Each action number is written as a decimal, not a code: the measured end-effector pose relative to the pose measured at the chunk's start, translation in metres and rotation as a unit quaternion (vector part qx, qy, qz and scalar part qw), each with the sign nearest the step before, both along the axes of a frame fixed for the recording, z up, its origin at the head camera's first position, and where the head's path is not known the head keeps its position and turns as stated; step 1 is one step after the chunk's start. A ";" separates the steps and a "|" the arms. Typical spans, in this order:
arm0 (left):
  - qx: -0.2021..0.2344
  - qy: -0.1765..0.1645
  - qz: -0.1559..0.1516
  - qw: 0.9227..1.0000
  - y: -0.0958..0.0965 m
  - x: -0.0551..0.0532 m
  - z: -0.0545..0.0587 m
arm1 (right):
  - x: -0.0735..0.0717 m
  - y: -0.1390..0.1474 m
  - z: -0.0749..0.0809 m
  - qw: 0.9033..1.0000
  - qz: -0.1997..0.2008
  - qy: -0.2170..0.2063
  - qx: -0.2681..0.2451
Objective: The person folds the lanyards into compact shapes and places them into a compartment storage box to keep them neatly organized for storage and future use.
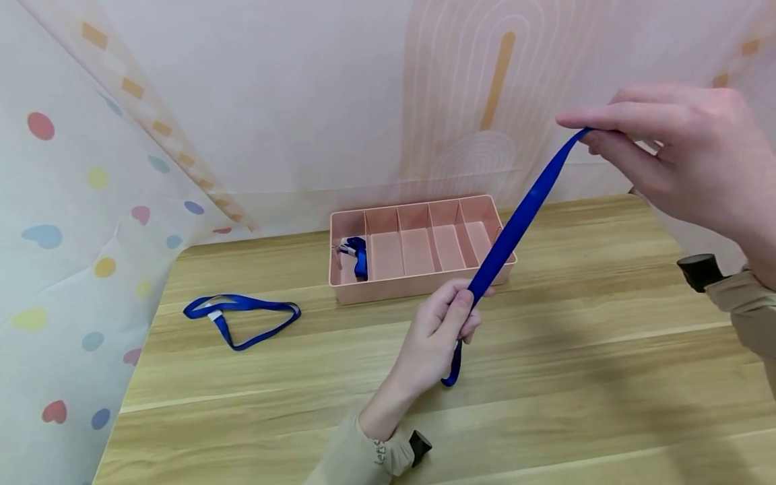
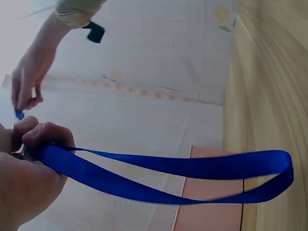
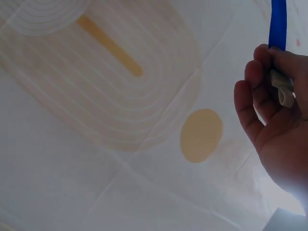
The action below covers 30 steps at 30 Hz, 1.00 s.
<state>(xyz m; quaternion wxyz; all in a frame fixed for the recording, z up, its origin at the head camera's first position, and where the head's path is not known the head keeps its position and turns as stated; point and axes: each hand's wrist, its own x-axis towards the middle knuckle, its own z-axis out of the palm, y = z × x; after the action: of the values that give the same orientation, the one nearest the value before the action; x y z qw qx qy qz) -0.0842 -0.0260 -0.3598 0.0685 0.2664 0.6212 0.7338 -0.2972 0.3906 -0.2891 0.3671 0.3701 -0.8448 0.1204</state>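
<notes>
- Gripping a flat blue fabric strap (image 1: 514, 225) in curled fingers of the left hand (image 1: 435, 333).
- Pinching its upper part between fingertips of the right hand (image 1: 691, 148).
- Slanting above the pale wooden table (image 1: 576, 364).

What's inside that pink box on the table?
The pink box holds a bundled blue strap in its leftmost compartment. The other four show bare floor where visible. The stretched strap hides the right front corner, and whatever lies beneath the bundle is covered.
</notes>
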 end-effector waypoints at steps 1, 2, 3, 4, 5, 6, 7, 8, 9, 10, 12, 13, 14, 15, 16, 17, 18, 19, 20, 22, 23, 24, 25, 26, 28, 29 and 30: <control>0.002 -0.006 -0.001 1.000 -0.002 0.000 0.000 | 0.030 -0.028 0.017 1.000 0.002 0.000 0.002; 0.002 -0.011 -0.001 1.000 -0.004 0.001 0.000 | 0.057 -0.054 0.033 1.000 0.002 0.000 0.002; 0.003 -0.018 -0.001 1.000 -0.006 0.001 0.000 | 0.083 -0.079 0.048 1.000 0.003 -0.003 -0.004; 0.002 -0.021 -0.001 1.000 -0.008 0.001 0.001 | 0.104 -0.101 0.059 1.000 0.007 -0.007 -0.023; 0.000 -0.021 0.000 1.000 -0.011 0.001 0.001 | 0.120 -0.118 0.068 0.999 0.011 -0.011 -0.042; -0.001 -0.019 0.000 1.000 -0.013 0.001 0.002 | 0.131 -0.129 0.073 0.999 0.011 -0.012 -0.051; -0.005 -0.014 0.003 1.000 -0.016 0.001 0.003 | 0.138 -0.137 0.075 0.997 0.010 -0.013 -0.069; -0.010 -0.008 0.009 1.000 -0.018 0.001 0.004 | 0.143 -0.143 0.077 0.996 0.009 -0.011 -0.082; -0.015 -0.002 0.014 1.000 -0.020 0.002 0.006 | 0.147 -0.147 0.077 0.995 0.010 -0.010 -0.099; -0.019 0.006 0.020 1.000 -0.023 0.002 0.007 | 0.148 -0.148 0.075 0.993 0.013 -0.007 -0.119; -0.027 0.015 0.029 0.999 -0.028 0.003 0.010 | 0.147 -0.150 0.069 0.989 0.015 0.003 -0.149; -0.032 0.019 0.034 0.999 -0.030 0.003 0.011 | 0.146 -0.150 0.065 0.986 0.019 0.009 -0.167; -0.033 0.021 0.036 0.999 -0.032 0.003 0.012 | 0.145 -0.150 0.062 0.984 0.021 0.014 -0.178; -0.033 0.020 0.036 0.999 -0.034 0.004 0.013 | 0.145 -0.150 0.058 0.982 0.021 0.018 -0.188; -0.033 0.020 0.036 0.999 -0.036 0.004 0.014 | 0.143 -0.149 0.054 0.980 0.023 0.023 -0.194; -0.032 0.017 0.036 0.999 -0.038 0.004 0.015 | 0.143 -0.148 0.051 0.980 0.023 0.027 -0.197; -0.031 0.016 0.036 0.999 -0.039 0.005 0.015 | 0.143 -0.148 0.047 0.979 0.023 0.028 -0.200; -0.030 0.019 0.037 0.999 -0.040 0.005 0.015 | 0.142 -0.147 0.044 0.979 0.025 0.029 -0.201; -0.028 0.020 0.037 0.999 -0.042 0.005 0.016 | 0.143 -0.146 0.040 0.979 0.025 0.028 -0.200; -0.027 0.027 0.037 0.999 -0.045 0.006 0.017 | 0.144 -0.144 0.033 0.979 0.028 0.028 -0.201; -0.027 0.034 0.034 0.998 -0.047 0.006 0.017 | 0.144 -0.143 0.029 0.979 0.029 0.028 -0.202; -0.029 0.041 0.029 0.998 -0.048 0.006 0.018 | 0.145 -0.143 0.024 0.978 0.031 0.029 -0.205; -0.034 0.046 0.022 0.998 -0.050 0.007 0.020 | 0.145 -0.143 0.020 0.977 0.031 0.033 -0.209; -0.042 0.049 0.017 0.998 -0.052 0.007 0.021 | 0.146 -0.144 0.016 0.975 0.030 0.039 -0.215; -0.058 0.054 0.008 0.997 -0.054 0.008 0.025 | 0.147 -0.147 0.010 0.970 0.027 0.056 -0.234; -0.065 0.054 0.003 0.996 -0.054 0.008 0.026 | 0.148 -0.149 0.008 0.968 0.023 0.065 -0.243; -0.070 0.054 -0.001 0.996 -0.055 0.009 0.028 | 0.149 -0.151 0.006 0.965 0.019 0.073 -0.250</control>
<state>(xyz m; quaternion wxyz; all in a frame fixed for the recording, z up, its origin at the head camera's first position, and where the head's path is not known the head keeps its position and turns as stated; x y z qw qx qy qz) -0.0754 -0.0807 -0.3322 0.0539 0.3004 0.6736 0.6731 -0.1486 0.2394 -0.2826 0.5062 0.2902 -0.7518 0.3072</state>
